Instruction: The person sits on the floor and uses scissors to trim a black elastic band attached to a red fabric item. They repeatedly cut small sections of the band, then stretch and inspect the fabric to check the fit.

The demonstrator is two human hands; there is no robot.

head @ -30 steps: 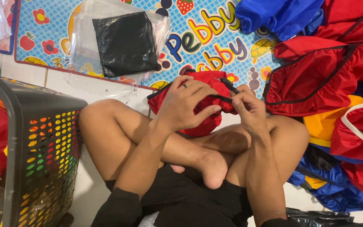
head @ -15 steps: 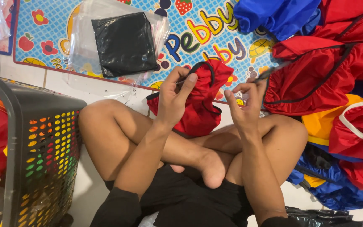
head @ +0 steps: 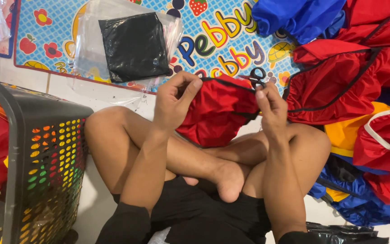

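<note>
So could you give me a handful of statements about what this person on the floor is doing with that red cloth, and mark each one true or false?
1. Both hands hold the red cloth by its black-trimmed top edge. True: the left hand pinches one end, the right hand the other.
2. A pair of scissors shows just above the right hand. True.
3. The black folded piece in a clear bag rests on the person's knee. False: it lies on the colourful play mat.
4. The dark laundry basket stands on the person's right. False: it stands on their left.
5. The person sits cross-legged with bare feet. True.
</note>
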